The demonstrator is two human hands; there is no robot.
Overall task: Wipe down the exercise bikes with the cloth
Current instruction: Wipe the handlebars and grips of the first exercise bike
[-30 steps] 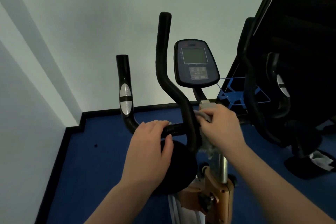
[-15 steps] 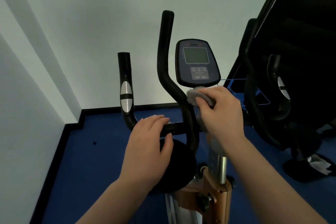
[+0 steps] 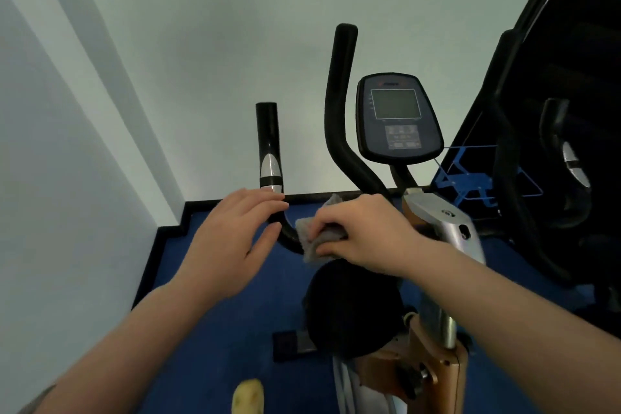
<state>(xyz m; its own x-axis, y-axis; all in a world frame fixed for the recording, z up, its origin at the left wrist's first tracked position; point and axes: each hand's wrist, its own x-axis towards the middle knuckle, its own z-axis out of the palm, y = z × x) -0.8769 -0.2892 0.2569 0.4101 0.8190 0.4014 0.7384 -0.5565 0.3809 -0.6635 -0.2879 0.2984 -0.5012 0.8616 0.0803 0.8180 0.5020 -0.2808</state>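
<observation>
The right hand point(image 3: 366, 233) grips the grey cloth point(image 3: 314, 240) against the handlebar point(image 3: 289, 235), the left hand point(image 3: 235, 239) resting open-fingered beside it; the wipe should go best wrapping the cloth round the bar and following the bend upward.

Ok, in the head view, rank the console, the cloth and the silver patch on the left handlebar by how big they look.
Largest to smallest:
1. console
2. cloth, partly hidden under the right hand, so its rank is unsure
3. silver patch
</observation>
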